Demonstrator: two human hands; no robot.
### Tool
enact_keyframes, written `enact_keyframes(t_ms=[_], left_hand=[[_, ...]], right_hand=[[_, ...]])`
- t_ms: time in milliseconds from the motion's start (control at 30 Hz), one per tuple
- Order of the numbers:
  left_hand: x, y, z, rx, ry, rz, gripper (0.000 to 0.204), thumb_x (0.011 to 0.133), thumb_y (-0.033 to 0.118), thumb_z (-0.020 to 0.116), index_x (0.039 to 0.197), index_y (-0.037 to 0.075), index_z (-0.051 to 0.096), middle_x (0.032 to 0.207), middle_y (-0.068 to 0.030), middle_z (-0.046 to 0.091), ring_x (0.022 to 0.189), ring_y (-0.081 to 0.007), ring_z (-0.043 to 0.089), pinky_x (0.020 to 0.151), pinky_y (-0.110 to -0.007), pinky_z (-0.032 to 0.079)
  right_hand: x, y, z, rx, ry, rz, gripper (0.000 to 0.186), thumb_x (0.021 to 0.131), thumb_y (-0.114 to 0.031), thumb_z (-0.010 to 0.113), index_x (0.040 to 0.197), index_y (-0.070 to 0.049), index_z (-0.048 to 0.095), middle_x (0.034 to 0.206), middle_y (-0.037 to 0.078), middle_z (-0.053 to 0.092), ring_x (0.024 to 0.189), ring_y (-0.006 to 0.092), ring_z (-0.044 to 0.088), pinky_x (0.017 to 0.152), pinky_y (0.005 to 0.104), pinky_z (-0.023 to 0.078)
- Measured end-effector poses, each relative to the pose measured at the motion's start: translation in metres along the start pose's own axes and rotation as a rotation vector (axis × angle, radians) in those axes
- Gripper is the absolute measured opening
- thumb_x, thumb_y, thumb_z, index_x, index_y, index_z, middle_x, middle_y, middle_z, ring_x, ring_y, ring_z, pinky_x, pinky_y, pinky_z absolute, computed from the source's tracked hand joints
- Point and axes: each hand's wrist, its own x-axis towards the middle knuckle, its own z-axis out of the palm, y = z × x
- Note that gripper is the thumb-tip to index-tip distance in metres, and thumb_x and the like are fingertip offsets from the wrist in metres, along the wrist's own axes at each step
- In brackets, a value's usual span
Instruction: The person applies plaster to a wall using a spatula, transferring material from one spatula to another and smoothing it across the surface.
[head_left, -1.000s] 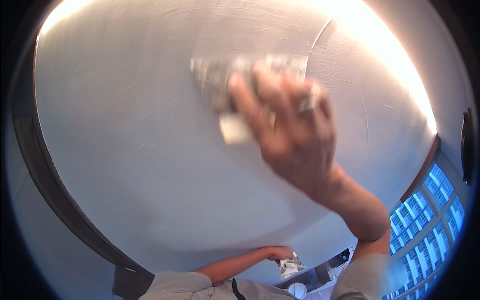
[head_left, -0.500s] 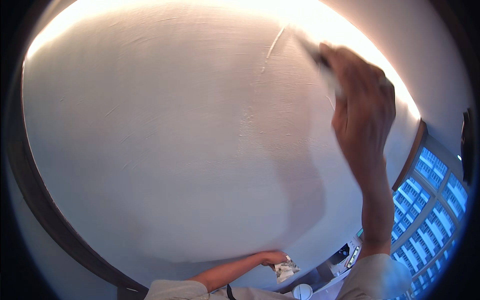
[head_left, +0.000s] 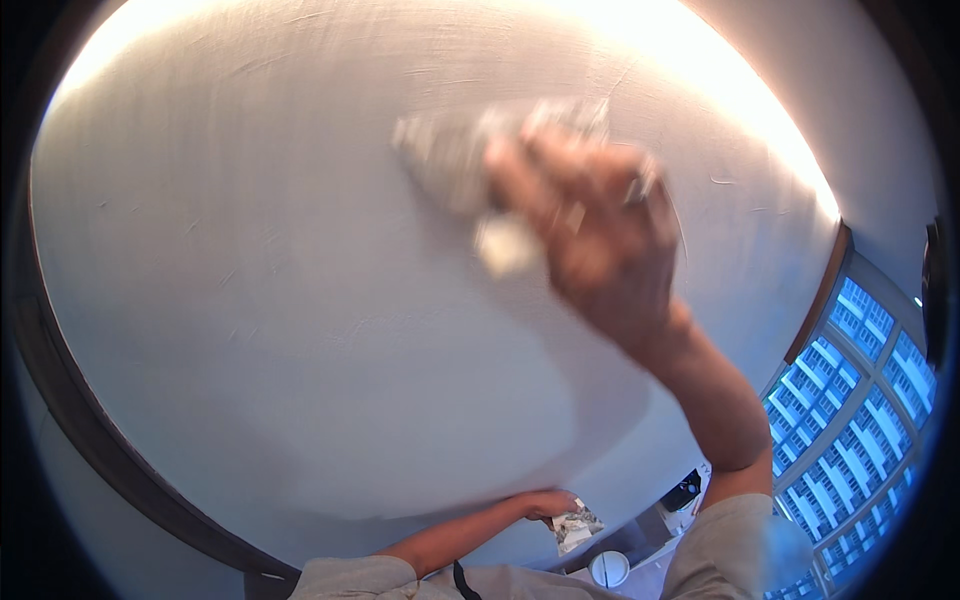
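- Grey sleeves sit at the frame's lower edge, at six o'clock; the left hand (head_left: 548,503) rests low against the white wall (head_left: 250,300), its grip clenched on a small crumpled scrap (head_left: 575,525).
- The right hand (head_left: 590,225) is raised toward twelve o'clock, blurred, its grip grasping a pale sanding pad (head_left: 460,165) pressed flat to the wall.
- Half a second ago that hand and pad were up at one o'clock; now they have swept back toward centre.
- A window grid (head_left: 850,400) shows at four o'clock.
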Motion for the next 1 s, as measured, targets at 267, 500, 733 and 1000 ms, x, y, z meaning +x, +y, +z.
enact_keyframes(t_ms=[267,500,733,1000], left_hand=[[0.02,0.011,0.008,0.051,-0.039,0.007,0.034,0.102,0.029,0.052,0.128,0.01,0.06,0.11,-0.0046,0.063,0.095,-0.0147,0.063,0.074,-0.038,0.058],[0.015,0.004,-0.006,0.087,-0.023,-0.035,0.035,0.104,0.032,0.05,0.131,0.012,0.059,0.11,-0.0021,0.064,0.095,-0.013,0.062,0.075,-0.034,0.055],[0.013,-0.006,-0.012,0.051,0.009,-0.023,0.036,0.104,0.032,0.051,0.133,0.012,0.059,0.111,-0.0025,0.065,0.096,-0.0133,0.063,0.076,-0.034,0.056],[0.005,-0.005,0.0,0.026,-0.017,0.011,0.036,0.103,0.031,0.052,0.131,0.009,0.06,0.112,-0.0043,0.064,0.095,-0.016,0.064,0.075,-0.037,0.058]], right_hand=[[-0.104,-0.057,-0.078,0.067,-0.268,-0.178,0.033,0.094,-0.034,0.072,0.126,-0.029,0.074,0.126,-0.006,0.07,0.116,0.0159,0.061,0.11,0.0382,0.045],[-0.03,0.088,-0.05,-0.171,-0.059,0.11,0.042,0.093,-0.003,0.065,0.131,-0.02,0.072,0.121,0.001,0.072,0.105,0.0183,0.066,0.089,0.0384,0.047],[0.018,0.116,0.001,-0.14,0.13,0.136,0.027,0.096,-0.011,0.068,0.122,-0.011,0.072,0.114,0.006,0.074,0.099,0.0235,0.068,0.087,0.0377,0.051],[-0.043,0.016,-0.021,0.067,-0.06,0.12,0.035,0.093,-0.021,0.07,0.127,-0.025,0.075,0.125,-0.002,0.07,0.112,0.0177,0.06,0.093,0.0374,0.051]])
